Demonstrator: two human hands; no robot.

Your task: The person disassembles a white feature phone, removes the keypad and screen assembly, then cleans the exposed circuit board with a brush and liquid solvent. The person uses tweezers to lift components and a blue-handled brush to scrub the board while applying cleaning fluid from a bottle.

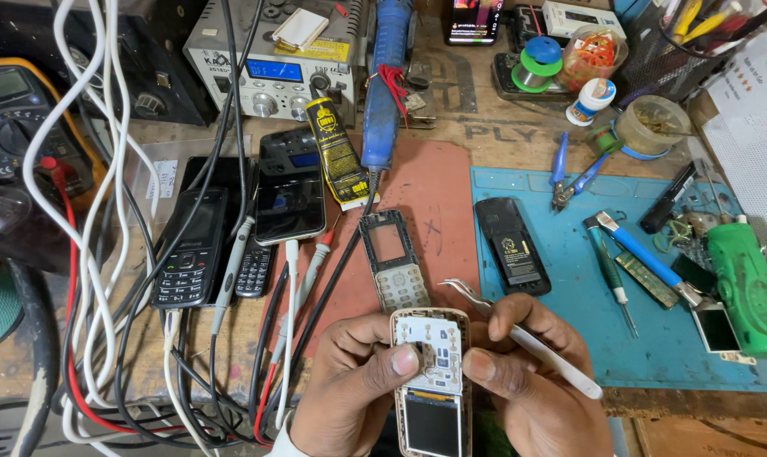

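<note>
Bench: worn wooden workbench (485, 127), crowded w/ tools; hands work at its near edge, centre.
Mats: blue rubber mat (570, 338) on the right half; reddish-brown pad (438, 203) just left of it, mid-bench.
Cables: white, black & red leads (104, 279) tangled across the left side, down to the near-left corner.
Back edge: grey bench power unit w/ blue display (269, 72); blue soldering-type handle (385, 85) beside it, tip resting on the red pad.
Left h.: left hand (350, 389) curled round the left side of an opened beige keypad phone w/ bare circuit board and small screen (430, 381), thumb pressed on the board.
Right h.: right hand (527, 381) grips the phone's right side, thumb on the board; fingers also pinch long silver curved-tip tweezers (519, 334), tips pointing up-left, clear of the phone.
Phone pos.: held just above the near edge, screen end toward the person.
Nearby: grey phone front frame w/ keypad (392, 258) on the red pad, just beyond the hands; black phone back shell (512, 245) on the blue mat's left edge.
Small: blue-handled screwdriver (646, 258) mid-mat; blue pliers (570, 173) at the mat's far edge.
</note>
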